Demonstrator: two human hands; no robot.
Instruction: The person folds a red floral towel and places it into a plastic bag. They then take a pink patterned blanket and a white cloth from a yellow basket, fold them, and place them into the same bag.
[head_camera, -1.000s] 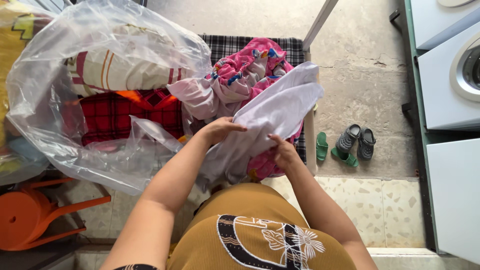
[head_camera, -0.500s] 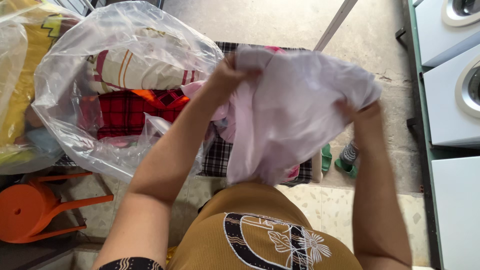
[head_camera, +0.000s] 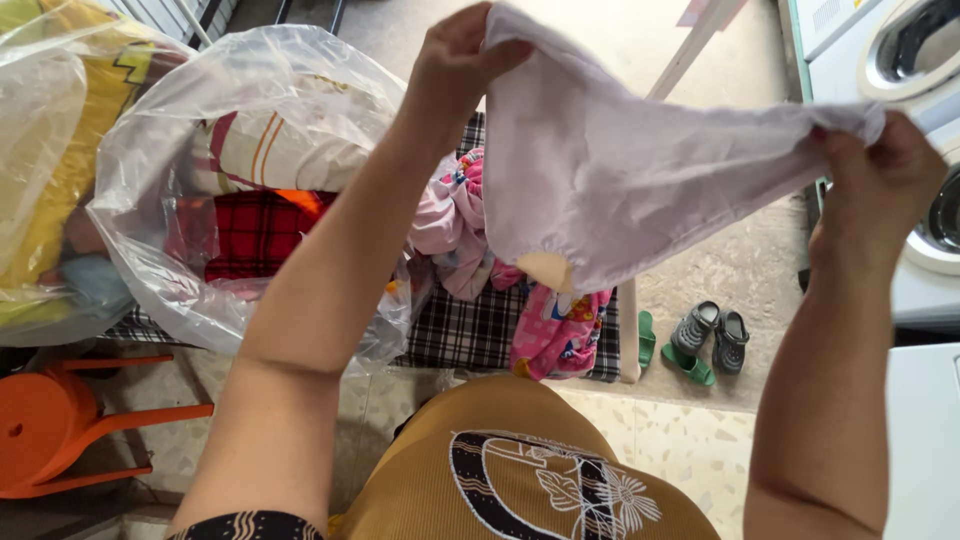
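The pale lilac cloth (head_camera: 640, 170) hangs in front of a lot of things. It hides part of the pile of pink clothes (head_camera: 470, 225) and the top of the pink printed garment (head_camera: 555, 335) under it. A small yellowish patch shows at its bottom edge, and I cannot tell what that is. The checked cover (head_camera: 455, 335) lies on the counter, but most of it is under clothes and the bag. The big clear plastic bag (head_camera: 250, 170) is crinkly and shiny, so the striped and red checked things inside are hard to make out. A second bag (head_camera: 45, 160) at the far left is cut off by the edge. The washing machine (head_camera: 920, 60) at the right is only partly in view. The orange stool (head_camera: 60, 425) lies on its side on the floor, partly cut off too. Small dark shoes and green sandals (head_camera: 700, 340) sit on the floor past the counter.

Both arms are raised high, and the cloth is stretched out between them, up in the air above the counter. The left hand (head_camera: 455, 70) curls over the top left corner, fingers (head_camera: 500, 55) pinching the cloth edge. The right hand (head_camera: 885, 175) grips the right corner, fingers folded tight around the cloth, with the wrist bent.
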